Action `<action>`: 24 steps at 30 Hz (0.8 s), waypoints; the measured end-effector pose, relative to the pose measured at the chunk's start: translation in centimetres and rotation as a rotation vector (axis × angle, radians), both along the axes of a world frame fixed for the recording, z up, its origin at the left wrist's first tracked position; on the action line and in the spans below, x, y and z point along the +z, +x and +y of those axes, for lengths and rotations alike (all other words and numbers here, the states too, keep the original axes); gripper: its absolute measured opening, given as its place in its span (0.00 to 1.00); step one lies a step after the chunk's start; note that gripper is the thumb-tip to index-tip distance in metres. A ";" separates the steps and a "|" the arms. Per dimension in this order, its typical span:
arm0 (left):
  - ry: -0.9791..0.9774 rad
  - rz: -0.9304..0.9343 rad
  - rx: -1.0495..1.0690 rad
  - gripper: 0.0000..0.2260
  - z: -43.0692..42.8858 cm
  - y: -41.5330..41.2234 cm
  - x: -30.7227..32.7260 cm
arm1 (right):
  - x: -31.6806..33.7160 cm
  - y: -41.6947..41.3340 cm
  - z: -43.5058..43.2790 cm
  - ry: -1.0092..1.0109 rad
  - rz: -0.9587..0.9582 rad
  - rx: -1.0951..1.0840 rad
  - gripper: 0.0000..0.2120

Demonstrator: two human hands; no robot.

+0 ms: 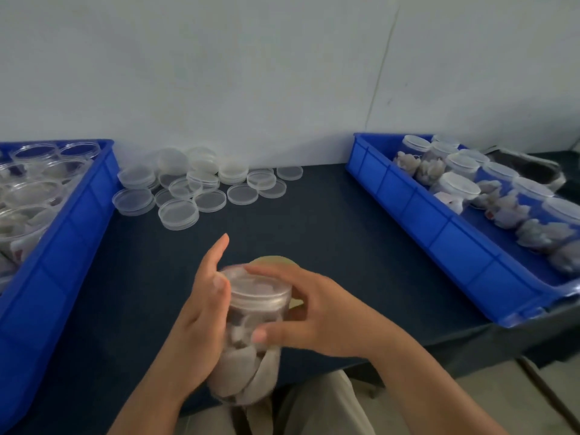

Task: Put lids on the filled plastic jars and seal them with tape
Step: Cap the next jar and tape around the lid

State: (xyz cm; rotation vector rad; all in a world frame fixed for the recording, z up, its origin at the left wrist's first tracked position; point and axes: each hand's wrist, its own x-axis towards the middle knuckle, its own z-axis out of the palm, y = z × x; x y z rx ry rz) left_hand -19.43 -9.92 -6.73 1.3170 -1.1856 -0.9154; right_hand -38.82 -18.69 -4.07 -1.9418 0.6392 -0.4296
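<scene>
I hold a clear plastic jar (251, 365), filled with pale pieces, over the near edge of the dark table (314, 230). A clear lid (257, 287) sits on its mouth. My left hand (201, 321) presses flat against the jar's left side, fingers straight, thumb at the lid's rim. My right hand (326, 312) grips the jar from the right, thumb on the body and fingers curled over the lid. A yellowish round thing, possibly a tape roll (276, 261), shows behind the jar, mostly hidden.
Several loose clear lids (201, 186) lie piled at the back by the wall. A blue crate (62, 246) on the left holds open filled jars (31, 189). A blue crate (439, 227) on the right holds lidded jars (458, 186) lying on their sides.
</scene>
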 end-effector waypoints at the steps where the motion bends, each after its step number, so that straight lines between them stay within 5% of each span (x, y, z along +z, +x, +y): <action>1: -0.048 -0.020 0.033 0.40 -0.5 -0.5 0.4 | 0.4 0.1 0.2 -0.037 0.020 -0.018 0.35; 4: -0.099 -0.015 0.171 0.46 -1.4 -1.4 2.5 | 2.4 -1.4 -0.5 -0.082 -0.010 -0.094 0.35; 7: -0.144 0.011 0.222 0.56 -1.3 -0.6 3.4 | 5.5 -5.5 -3.8 -0.246 -0.047 -0.470 0.39; 10: -0.145 0.055 0.239 0.22 -0.9 2.0 1.5 | 9.4 -10.5 -8.8 -0.549 -0.032 -0.854 0.27; 12: -0.065 0.010 0.243 0.17 -0.1 3.7 -0.2 | 11.3 -15.2 -12.7 -0.632 0.011 -0.984 0.23; 14: -0.008 -0.041 0.307 0.13 0.2 4.7 -1.3 | 12.1 -20.7 -16.3 -0.544 0.174 -1.202 0.38; 16: 0.032 -0.072 0.291 0.22 1.8 5.9 -2.6 | 11.3 -25.4 -19.0 -0.461 0.399 -1.302 0.46; 20: 0.065 -0.061 0.361 0.30 3.0 7.4 -4.3 | 7.5 -28.0 -21.9 -0.208 0.664 -1.260 0.47; 24: 0.094 -0.073 0.365 0.33 3.2 7.3 -4.4 | 3.0 -26.6 -22.0 -0.047 0.569 -1.075 0.39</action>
